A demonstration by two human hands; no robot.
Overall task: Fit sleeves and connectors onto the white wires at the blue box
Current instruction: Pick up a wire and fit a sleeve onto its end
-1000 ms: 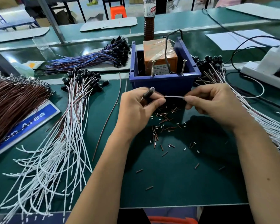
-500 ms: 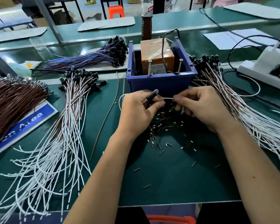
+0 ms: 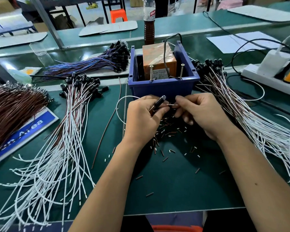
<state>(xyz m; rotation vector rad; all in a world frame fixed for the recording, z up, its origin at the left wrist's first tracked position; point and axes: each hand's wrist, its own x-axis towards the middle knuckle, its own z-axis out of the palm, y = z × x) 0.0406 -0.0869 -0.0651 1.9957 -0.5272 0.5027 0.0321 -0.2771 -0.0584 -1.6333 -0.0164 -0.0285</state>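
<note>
My left hand (image 3: 143, 118) grips a black connector (image 3: 159, 101) with a clear tip, just in front of the blue box (image 3: 162, 88). A white wire (image 3: 120, 104) loops out to the left of that hand. My right hand (image 3: 203, 114) pinches the short wire end (image 3: 172, 104) between the two hands, fingertips almost touching the left thumb. Several small brown and white sleeves (image 3: 166, 131) lie scattered on the green mat under and below the hands.
A fan of white wires with black connectors (image 3: 70, 131) lies left, another bundle (image 3: 241, 114) right. Brown wires (image 3: 12, 111) sit far left, blue wires (image 3: 94, 64) behind. The box holds an orange block (image 3: 157, 59). A bottle (image 3: 149, 22) stands behind; a power strip (image 3: 271, 77) lies right.
My right hand has slid left along the wire until its fingertips nearly meet the left hand. The white wire now bows out in a loop to the left.
</note>
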